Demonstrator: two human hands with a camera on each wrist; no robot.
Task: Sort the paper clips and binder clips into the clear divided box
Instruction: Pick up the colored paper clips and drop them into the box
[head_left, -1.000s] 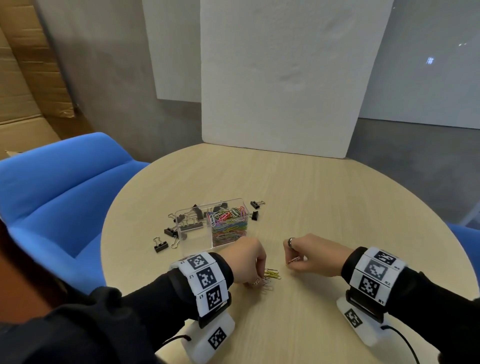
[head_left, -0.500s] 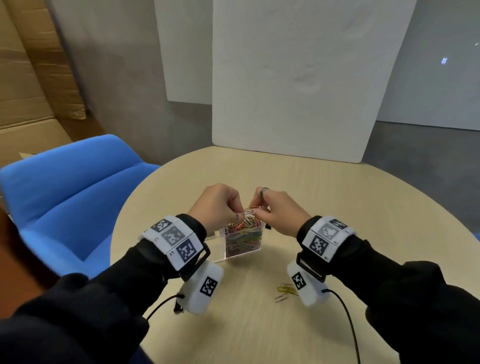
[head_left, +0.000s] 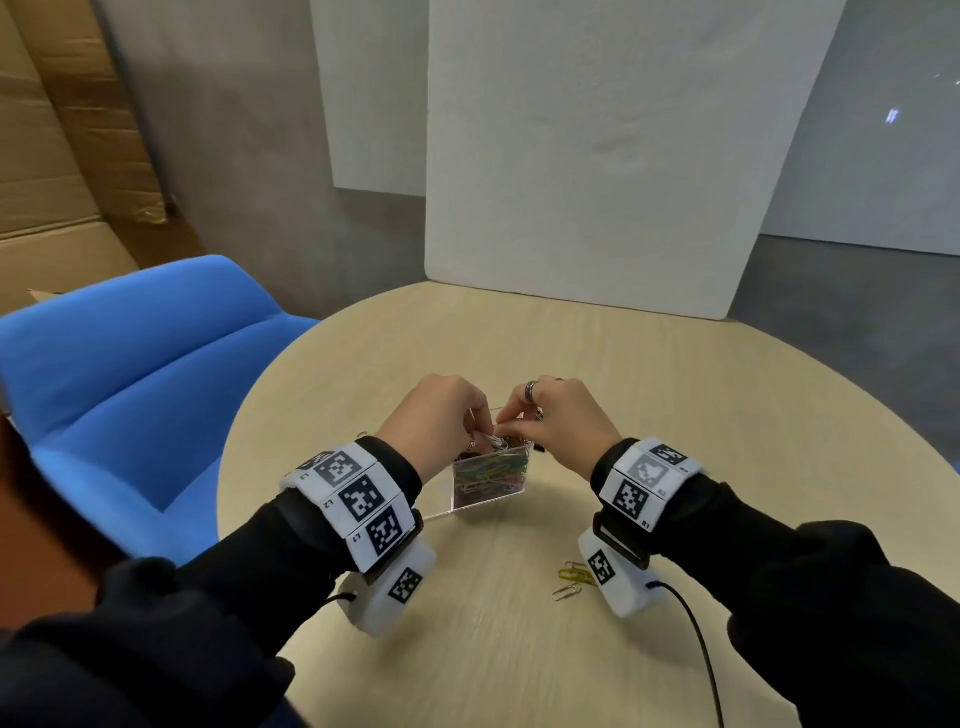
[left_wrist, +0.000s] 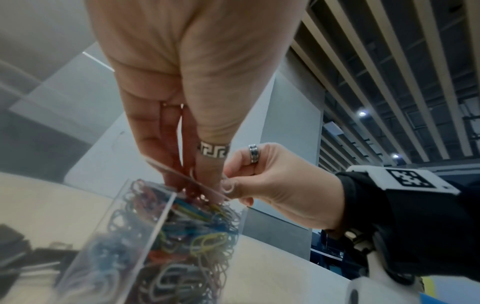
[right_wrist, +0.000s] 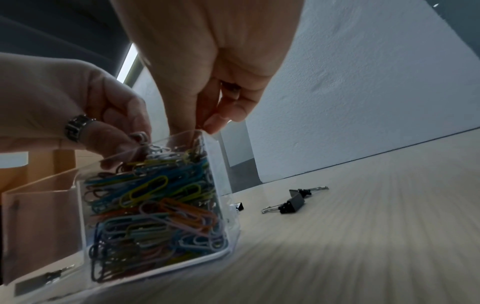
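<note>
The clear divided box (head_left: 483, 500) stands mid-table, its right compartment packed with coloured paper clips (right_wrist: 155, 205). Both hands hover over that compartment. My left hand (head_left: 480, 440) dips its fingertips (left_wrist: 192, 185) past the rim and pinches a few silver paper clips (right_wrist: 141, 136). My right hand (head_left: 511, 428) pinches one paper clip (left_wrist: 228, 185) at the box's rim (right_wrist: 202, 133). The left compartment is largely hidden behind my left wrist. Three loose paper clips (head_left: 571, 578) lie on the table near my right wrist.
Two black binder clips (right_wrist: 293, 202) lie on the table just right of the box; a third (right_wrist: 240, 206) peeks out by its corner. A blue chair (head_left: 130, 374) stands left of the round table (head_left: 675, 395). A white board (head_left: 597, 156) leans at the far edge.
Both hands lifted paper clips from the table near me and carried them over the box. Since half a second ago the fingertips have dropped to the rim of the paper clip compartment.
</note>
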